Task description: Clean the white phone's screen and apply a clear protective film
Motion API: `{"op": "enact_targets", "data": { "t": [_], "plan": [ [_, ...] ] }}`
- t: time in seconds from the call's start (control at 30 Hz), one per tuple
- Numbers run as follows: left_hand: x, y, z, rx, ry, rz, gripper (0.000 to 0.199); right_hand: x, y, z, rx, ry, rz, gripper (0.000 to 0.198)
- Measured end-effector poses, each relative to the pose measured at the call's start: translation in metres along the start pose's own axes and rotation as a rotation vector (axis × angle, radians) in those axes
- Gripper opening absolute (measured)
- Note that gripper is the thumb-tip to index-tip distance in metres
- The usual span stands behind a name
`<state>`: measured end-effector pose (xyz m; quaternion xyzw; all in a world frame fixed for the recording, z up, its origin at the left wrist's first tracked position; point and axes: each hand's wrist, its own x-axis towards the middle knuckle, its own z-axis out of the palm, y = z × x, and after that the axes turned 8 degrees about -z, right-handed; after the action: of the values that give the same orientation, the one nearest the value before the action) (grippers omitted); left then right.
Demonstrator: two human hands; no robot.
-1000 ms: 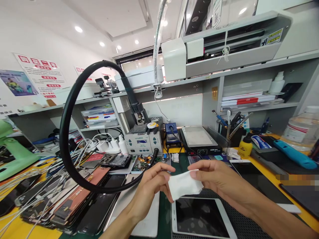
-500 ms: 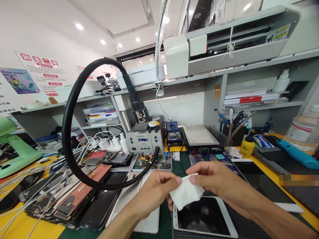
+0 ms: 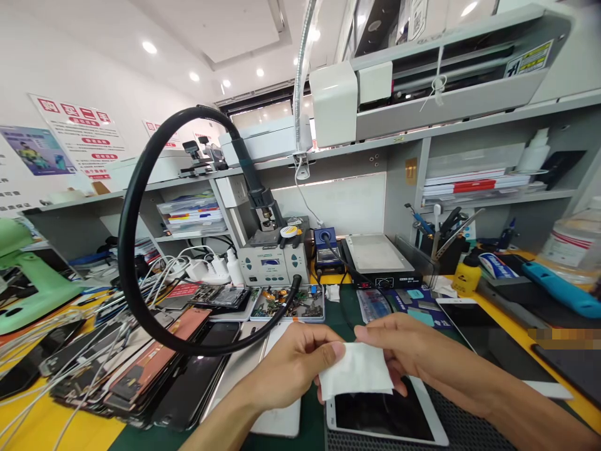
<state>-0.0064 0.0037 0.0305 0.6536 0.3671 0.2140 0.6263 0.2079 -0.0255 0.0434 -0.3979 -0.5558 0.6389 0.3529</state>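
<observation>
A small white wipe point(image 3: 357, 371) is stretched between my two hands. My left hand point(image 3: 300, 360) pinches its left edge, thumb on top. At the upper right, my right hand point(image 3: 399, 344) has its fingers against the wipe, some of them behind it. Just beneath lies a white-framed tablet point(image 3: 385, 413) with a dark screen, on a black perforated mat point(image 3: 462, 419). The wipe covers the tablet's upper left part, and whether it touches the glass I cannot tell.
Left of the mat lie a silver tablet point(image 3: 282, 413) and stacked phones point(image 3: 188, 382). A black hose point(image 3: 124, 244) loops from the hot-air station point(image 3: 270, 266). Behind are a parts tray point(image 3: 287, 303) and a heating plate point(image 3: 378, 254). Another white tablet point(image 3: 498, 344) lies right.
The wipe has been spread flatter and wider, its lower edge now nearly level. My right hand has shifted slightly, with fingertips now showing below the wipe's right side.
</observation>
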Motion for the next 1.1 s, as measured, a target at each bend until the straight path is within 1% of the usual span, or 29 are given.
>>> {"op": "enact_targets", "data": {
  "t": [0.13,0.3,0.4,0.5,0.63,0.83,0.97,1.1],
  "plan": [
    [-0.001,0.002,0.0,0.011,-0.016,0.0,0.042,0.001,0.004,-0.004,-0.06,0.047,0.013,0.034],
    [0.0,-0.001,-0.003,-0.049,-0.035,-0.014,0.038,-0.001,0.006,-0.009,-0.111,0.023,-0.04,0.026],
    [0.001,-0.002,-0.003,-0.144,-0.039,-0.053,0.032,-0.002,0.004,-0.008,-0.105,0.025,-0.079,0.028],
    [0.002,-0.002,-0.001,-0.226,-0.025,-0.063,0.024,-0.003,0.002,-0.005,-0.068,0.039,-0.106,0.031],
    [0.003,-0.001,0.001,-0.251,-0.057,-0.093,0.029,-0.003,-0.001,-0.002,-0.072,0.067,-0.105,0.031],
    [0.004,-0.005,0.001,-0.143,-0.03,-0.141,0.028,-0.003,-0.002,-0.003,-0.086,0.098,-0.102,0.024],
    [0.003,-0.004,0.001,-0.21,-0.025,-0.161,0.028,-0.003,-0.004,-0.003,-0.099,0.093,-0.087,0.023],
    [0.002,-0.003,0.003,-0.188,-0.031,-0.187,0.035,-0.002,-0.005,-0.001,-0.098,0.092,-0.072,0.025]
  ]
}}
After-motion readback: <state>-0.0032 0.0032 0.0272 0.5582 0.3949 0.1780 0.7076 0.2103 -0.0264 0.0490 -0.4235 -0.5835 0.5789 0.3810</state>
